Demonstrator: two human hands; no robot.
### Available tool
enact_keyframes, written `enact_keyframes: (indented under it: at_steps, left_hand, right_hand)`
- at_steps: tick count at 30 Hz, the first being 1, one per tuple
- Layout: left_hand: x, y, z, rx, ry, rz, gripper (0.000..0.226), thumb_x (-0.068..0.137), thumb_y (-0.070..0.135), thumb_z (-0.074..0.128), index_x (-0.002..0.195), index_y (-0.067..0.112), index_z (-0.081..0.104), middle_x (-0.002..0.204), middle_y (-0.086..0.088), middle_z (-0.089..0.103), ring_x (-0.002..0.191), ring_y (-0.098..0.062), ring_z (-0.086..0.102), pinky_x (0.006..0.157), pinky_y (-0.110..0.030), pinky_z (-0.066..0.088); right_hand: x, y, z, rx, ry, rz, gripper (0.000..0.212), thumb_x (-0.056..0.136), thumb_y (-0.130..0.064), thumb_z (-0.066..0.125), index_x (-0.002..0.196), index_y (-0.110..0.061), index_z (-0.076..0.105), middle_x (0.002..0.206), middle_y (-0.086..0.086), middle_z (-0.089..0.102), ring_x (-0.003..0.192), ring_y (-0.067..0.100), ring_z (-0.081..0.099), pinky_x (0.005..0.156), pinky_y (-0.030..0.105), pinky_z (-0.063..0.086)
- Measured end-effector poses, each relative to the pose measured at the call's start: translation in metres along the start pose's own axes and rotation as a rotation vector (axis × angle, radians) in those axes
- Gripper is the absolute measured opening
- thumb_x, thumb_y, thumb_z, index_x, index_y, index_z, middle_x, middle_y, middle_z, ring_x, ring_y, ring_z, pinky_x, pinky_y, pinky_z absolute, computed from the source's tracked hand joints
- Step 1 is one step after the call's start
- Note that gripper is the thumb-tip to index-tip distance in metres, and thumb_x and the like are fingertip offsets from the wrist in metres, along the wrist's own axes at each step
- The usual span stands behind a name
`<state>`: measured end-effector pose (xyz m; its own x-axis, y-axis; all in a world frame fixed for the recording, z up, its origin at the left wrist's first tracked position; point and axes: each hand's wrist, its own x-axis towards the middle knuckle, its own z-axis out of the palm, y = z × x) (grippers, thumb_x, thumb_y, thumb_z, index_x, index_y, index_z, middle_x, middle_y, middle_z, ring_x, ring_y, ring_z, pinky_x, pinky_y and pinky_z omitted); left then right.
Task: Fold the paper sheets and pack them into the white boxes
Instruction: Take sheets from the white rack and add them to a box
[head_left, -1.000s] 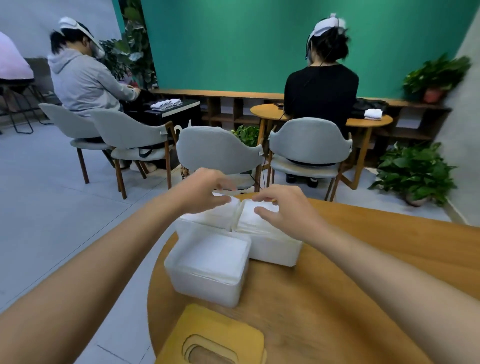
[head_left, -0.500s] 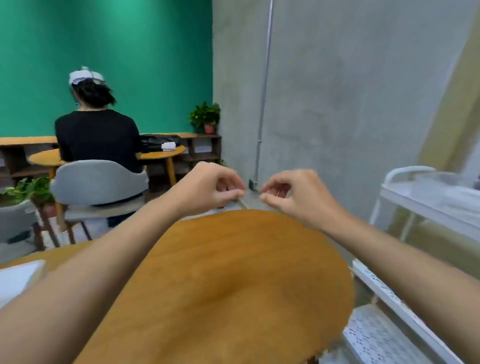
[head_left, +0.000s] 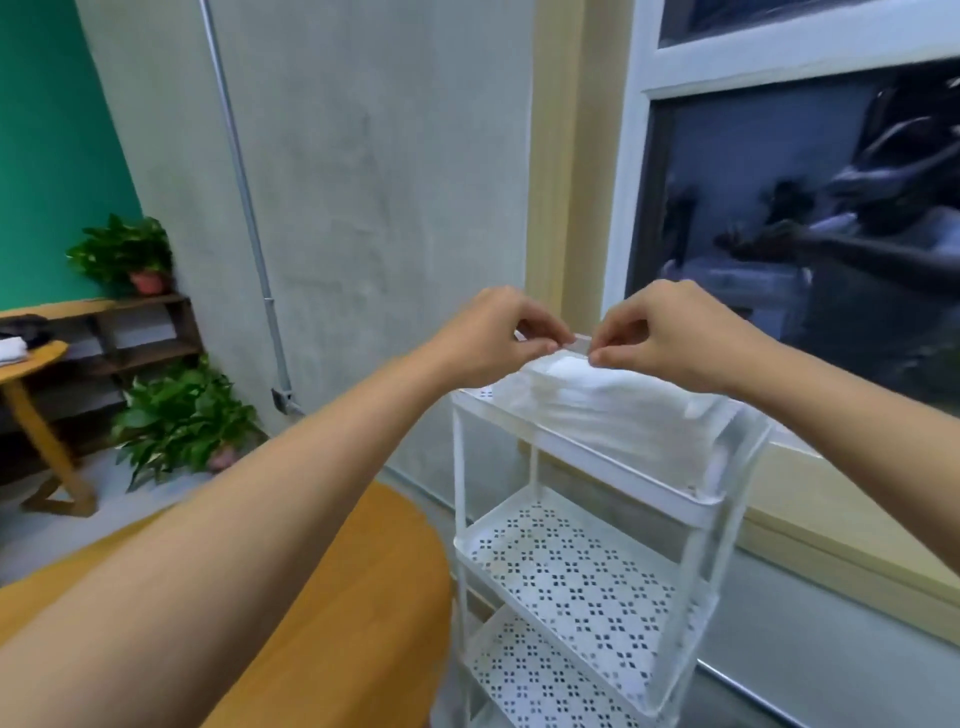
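Note:
A stack of white paper sheets (head_left: 613, 400) lies on the top shelf of a white perforated cart (head_left: 587, 566). My left hand (head_left: 493, 332) and my right hand (head_left: 670, 338) are side by side just above the stack's far edge. Each pinches the same thin pale edge (head_left: 574, 340) between thumb and fingertips, a little above the pile. It looks like the top sheet, though blur leaves a wrapper possible. No white box is in view.
The round wooden table (head_left: 363, 597) is at the lower left, its edge close to the cart. A dark window (head_left: 805, 208) is behind the cart, a grey wall (head_left: 363, 182) to its left. Potted plants (head_left: 182, 415) stand on the floor by a wooden shelf.
My view has swung right, from the white boxes on the table to the cart. Both hands left the boxes and now pinch the top edge of the paper stack.

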<state>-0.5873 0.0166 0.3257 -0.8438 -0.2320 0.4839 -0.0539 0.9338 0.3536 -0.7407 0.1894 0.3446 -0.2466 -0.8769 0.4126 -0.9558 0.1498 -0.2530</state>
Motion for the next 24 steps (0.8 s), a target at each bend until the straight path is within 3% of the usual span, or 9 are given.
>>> enact_keyframes:
  at_steps: [2, 8, 12, 15, 18, 21, 24]
  left_hand:
    - [0.028, -0.001, 0.011, -0.023, -0.103, -0.025, 0.015, 0.092, 0.014, 0.079, 0.105, 0.019, 0.084, 0.099, 0.009, 0.08, 0.094, -0.007, 0.074, 0.094, -0.032, 0.057]
    - [0.069, 0.001, 0.027, 0.035, -0.499, -0.05, 0.017, 0.084, 0.019, 0.088, 0.1, 0.024, 0.085, 0.092, 0.016, 0.08, 0.091, -0.005, 0.073, 0.09, -0.027, 0.057]
    - [0.077, 0.001, 0.03, 0.039, -0.506, -0.03, 0.017, 0.081, 0.022, 0.091, 0.096, 0.022, 0.085, 0.088, 0.015, 0.079, 0.087, -0.007, 0.072, 0.082, -0.022, 0.056]
    - [0.08, -0.002, 0.028, 0.002, -0.484, -0.05, 0.014, 0.083, 0.025, 0.089, 0.096, 0.02, 0.085, 0.084, 0.019, 0.078, 0.078, 0.0, 0.07, 0.073, -0.013, 0.052]
    - [0.081, -0.005, 0.022, -0.027, -0.508, -0.066, 0.012, 0.089, 0.026, 0.084, 0.1, 0.021, 0.085, 0.093, 0.014, 0.08, 0.09, -0.006, 0.073, 0.082, -0.017, 0.055]
    - [0.08, -0.003, 0.019, -0.045, -0.52, -0.089, 0.011, 0.093, 0.025, 0.079, 0.102, 0.022, 0.084, 0.101, 0.009, 0.081, 0.096, -0.012, 0.073, 0.082, -0.017, 0.057]
    - [0.079, -0.001, 0.018, -0.037, -0.521, -0.117, 0.008, 0.095, 0.025, 0.077, 0.101, 0.024, 0.083, 0.098, 0.01, 0.08, 0.083, -0.002, 0.069, 0.073, -0.012, 0.053]
  right_hand:
    - [0.001, 0.024, -0.001, 0.001, -0.108, 0.052, 0.002, 0.087, -0.033, 0.084, 0.089, -0.032, 0.084, 0.082, -0.017, 0.077, 0.081, -0.003, 0.069, 0.075, 0.016, 0.052]
    - [-0.003, 0.056, 0.008, 0.084, -0.259, 0.097, 0.008, 0.082, -0.041, 0.083, 0.088, -0.035, 0.084, 0.086, -0.023, 0.077, 0.086, -0.003, 0.071, 0.09, 0.03, 0.058]
    - [-0.006, 0.061, 0.008, 0.079, -0.24, 0.083, 0.012, 0.08, -0.039, 0.085, 0.09, -0.033, 0.084, 0.082, -0.025, 0.076, 0.085, -0.007, 0.07, 0.083, 0.021, 0.054]
    - [-0.006, 0.062, 0.008, 0.07, -0.202, 0.091, 0.018, 0.08, -0.045, 0.087, 0.093, -0.033, 0.082, 0.083, -0.026, 0.076, 0.084, -0.011, 0.068, 0.077, 0.013, 0.051]
    - [-0.005, 0.061, 0.007, 0.057, -0.154, 0.086, 0.018, 0.083, -0.05, 0.084, 0.092, -0.035, 0.082, 0.087, -0.024, 0.076, 0.085, -0.01, 0.067, 0.07, 0.007, 0.049]
    - [-0.005, 0.061, 0.006, 0.091, -0.089, 0.099, 0.012, 0.09, -0.043, 0.078, 0.094, -0.033, 0.085, 0.087, -0.023, 0.077, 0.085, -0.008, 0.068, 0.077, 0.013, 0.054]
    - [-0.004, 0.061, 0.005, 0.1, -0.08, 0.125, 0.011, 0.093, -0.037, 0.077, 0.097, -0.031, 0.085, 0.089, -0.026, 0.076, 0.085, -0.009, 0.068, 0.079, 0.016, 0.053]
